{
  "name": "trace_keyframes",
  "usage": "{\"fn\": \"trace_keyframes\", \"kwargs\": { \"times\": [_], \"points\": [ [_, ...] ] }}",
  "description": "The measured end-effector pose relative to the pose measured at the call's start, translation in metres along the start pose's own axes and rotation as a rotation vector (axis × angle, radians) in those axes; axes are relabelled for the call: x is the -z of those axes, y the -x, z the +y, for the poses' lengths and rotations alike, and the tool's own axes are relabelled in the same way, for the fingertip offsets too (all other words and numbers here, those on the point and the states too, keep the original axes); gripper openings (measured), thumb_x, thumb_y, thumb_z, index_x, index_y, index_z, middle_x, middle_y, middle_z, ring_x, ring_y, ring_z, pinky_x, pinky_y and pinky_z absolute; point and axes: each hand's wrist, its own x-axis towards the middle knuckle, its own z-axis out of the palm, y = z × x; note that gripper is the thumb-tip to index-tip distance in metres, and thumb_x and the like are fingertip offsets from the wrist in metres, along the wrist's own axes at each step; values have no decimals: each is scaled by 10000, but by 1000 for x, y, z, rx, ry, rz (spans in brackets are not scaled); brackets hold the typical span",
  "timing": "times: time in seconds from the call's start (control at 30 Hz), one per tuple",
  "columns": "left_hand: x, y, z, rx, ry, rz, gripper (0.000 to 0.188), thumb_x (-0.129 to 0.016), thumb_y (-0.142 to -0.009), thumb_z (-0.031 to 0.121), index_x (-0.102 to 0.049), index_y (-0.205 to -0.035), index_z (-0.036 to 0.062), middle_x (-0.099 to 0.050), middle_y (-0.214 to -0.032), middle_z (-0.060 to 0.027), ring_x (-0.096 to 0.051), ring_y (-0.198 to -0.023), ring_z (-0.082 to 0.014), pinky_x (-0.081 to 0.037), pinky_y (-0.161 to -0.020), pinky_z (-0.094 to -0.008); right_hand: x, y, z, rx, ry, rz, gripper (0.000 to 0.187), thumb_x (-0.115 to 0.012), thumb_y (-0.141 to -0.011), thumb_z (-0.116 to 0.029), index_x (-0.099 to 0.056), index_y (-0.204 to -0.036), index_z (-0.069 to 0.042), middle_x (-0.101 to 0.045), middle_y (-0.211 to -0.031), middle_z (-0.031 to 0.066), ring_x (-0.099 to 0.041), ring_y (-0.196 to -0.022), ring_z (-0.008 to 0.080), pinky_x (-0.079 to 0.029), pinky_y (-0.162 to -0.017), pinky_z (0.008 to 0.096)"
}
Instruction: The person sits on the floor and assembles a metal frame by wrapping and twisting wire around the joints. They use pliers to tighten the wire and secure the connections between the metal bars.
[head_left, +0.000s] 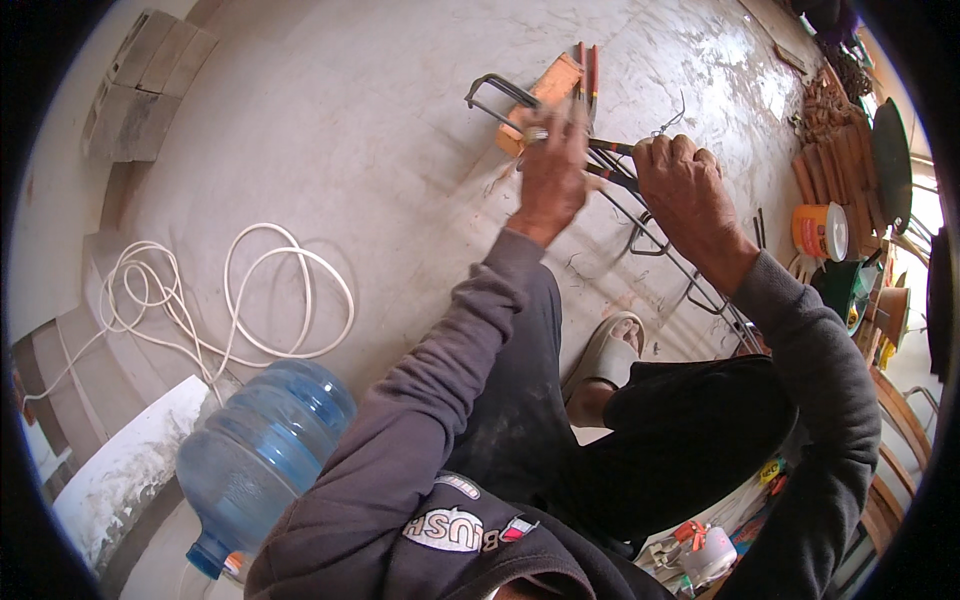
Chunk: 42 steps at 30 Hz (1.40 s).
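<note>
A narrow frame of thin dark steel rods with bent stirrups (650, 235) runs from the far middle toward the right. Its far end, with a rod loop (490, 88), rests by an orange brick (558, 80). My left hand (555, 170) is over the frame beside the brick, its fingers smeared by motion. My right hand (685, 175) is closed in a fist at the end of a dark bar with a red band (610, 147); the bar's kind is unclear. Two red upright bars (588, 75) stick out beyond my left hand. A thin bent wire (672, 115) rises beside my right fist.
A blue water jug (265, 440) lies at lower left near a coiled white cable (290, 290). Grey blocks (150, 85) stand at far left. On the right are stacked clay tiles (835, 160), an orange-and-white bucket (820, 232) and a green container (850, 290). My sandalled foot (610, 350) is below the frame.
</note>
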Motion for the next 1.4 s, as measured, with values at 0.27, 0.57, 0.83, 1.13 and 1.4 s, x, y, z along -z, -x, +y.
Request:
{"fn": "trace_keyframes", "kwargs": {
  "times": [0.27,0.57,0.83,1.13,1.4],
  "points": [
    [4,12,-84,-101,-478,37,631,-799,-755,351,-645,-1328,136,-592,-1398,-77,-447,-1366,-408,-178,-1189,-632,3,-21,16,27,-477,-48,85,-643,-843,-88,-675,-877,-17,-689,-841,151,-711,-804,256,-573,-633,381],
    [4,17,-97,-133,-390,126,518,-800,-754,346,-709,-1243,200,-646,-1329,-30,-461,-1367,-362,-176,-1197,-627,34,-61,53,-37,-1090,-853,225,-517,-748,2,-610,-903,136,-656,-639,235,-692,-541,294,-557,-457,401],
    [2,15,-93,-117,-441,52,656,-830,-718,321,-636,-1327,174,-601,-1374,-57,-434,-1389,-371,-168,-1200,-623,-8,-47,59,-90,-1783,-1121,302,-525,-836,-111,-578,-931,170,-664,-789,281,-675,-579,304,-590,-483,430],
    [-4,26,17,-302,17,92,1090,-897,-620,366,-360,-1506,29,-392,-1507,-204,-292,-1473,-393,-118,-1207,-619,-10,-44,72,-117,-1863,-1064,368,-517,-885,-148,-557,-931,215,-667,-820,346,-691,-589,359,-602,-475,470],
    [-24,-4,29,-178,-117,171,628,-790,-753,219,-531,-1313,101,-544,-1009,-74,-584,-983,-278,-349,-1019,-545,6,-47,59,248,-1120,-618,295,-611,-859,-165,-627,-992,98,-713,-835,258,-734,-723,328,-603,-677,437]
  ]
}}
